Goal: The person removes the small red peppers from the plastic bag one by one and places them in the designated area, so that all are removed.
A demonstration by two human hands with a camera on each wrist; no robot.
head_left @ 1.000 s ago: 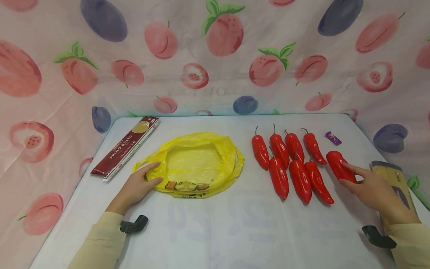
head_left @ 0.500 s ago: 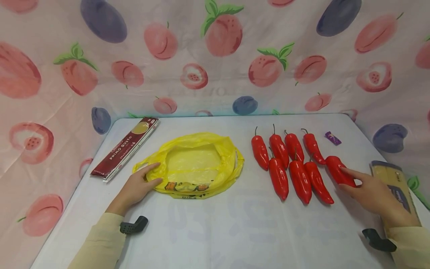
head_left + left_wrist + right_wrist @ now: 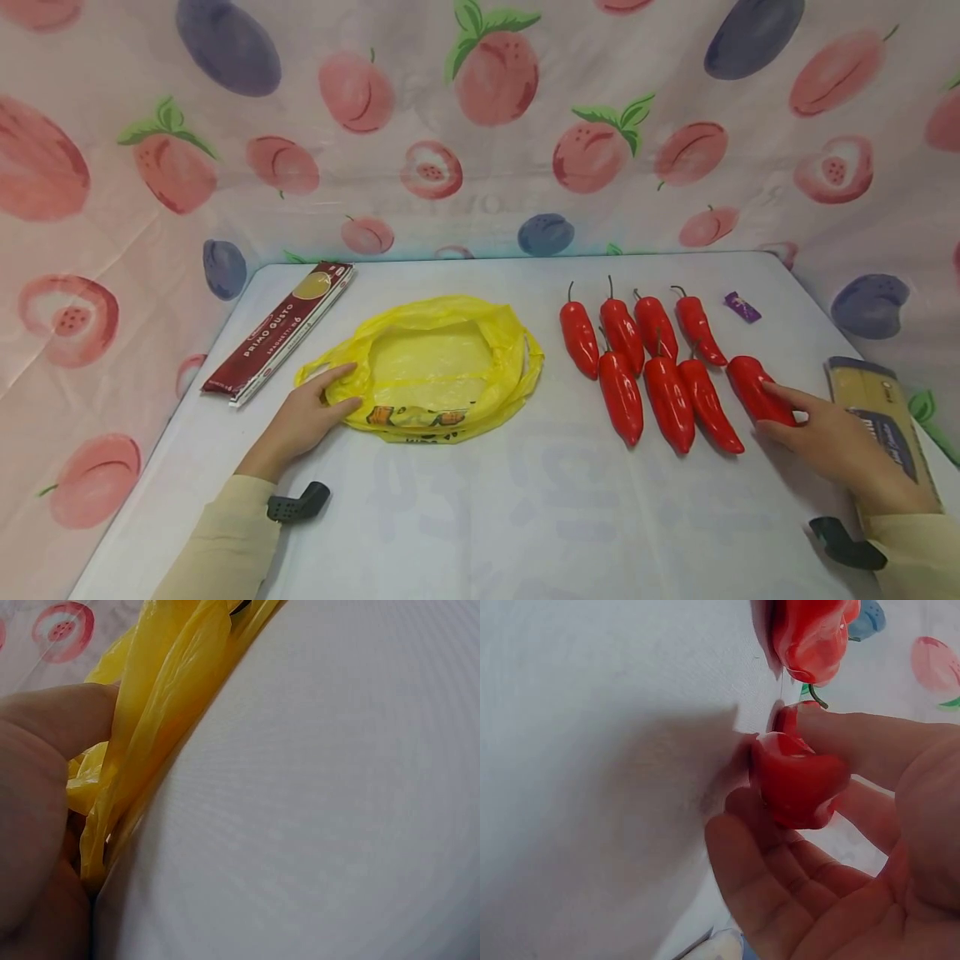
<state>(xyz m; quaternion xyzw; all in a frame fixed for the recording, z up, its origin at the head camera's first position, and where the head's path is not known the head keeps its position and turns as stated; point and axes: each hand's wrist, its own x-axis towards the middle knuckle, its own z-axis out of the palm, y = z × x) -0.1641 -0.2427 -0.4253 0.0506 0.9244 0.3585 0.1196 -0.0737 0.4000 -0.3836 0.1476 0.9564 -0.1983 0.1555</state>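
In the head view my left hand [image 3: 306,421] holds the left side of a yellow plastic bag [image 3: 431,429], with its handle loop beside the fingers. The bag lies flattened, its mouth spread wide. The left wrist view shows the thumb [image 3: 71,720] tucked in against the bag's folds [image 3: 169,697]. At the right, my right hand [image 3: 832,442] pinches a glossy red pepper [image 3: 757,387] between thumb and fingers, low over the table. Several more red peppers [image 3: 671,404] lie in two rows left of it, most with stems pointing away.
A dark red spaghetti packet [image 3: 281,333] lies slanted at the back left. Behind the right hand is a small purple wrapped piece [image 3: 742,307]. A tan package [image 3: 873,392] lies by the table's right edge, partly under the right forearm. Fruit-patterned cloth [image 3: 480,167] walls the back.
My right hand and the red pepper in it have shifted a little toward the near side, beside the other peppers. The left hand and the bag have stayed put.
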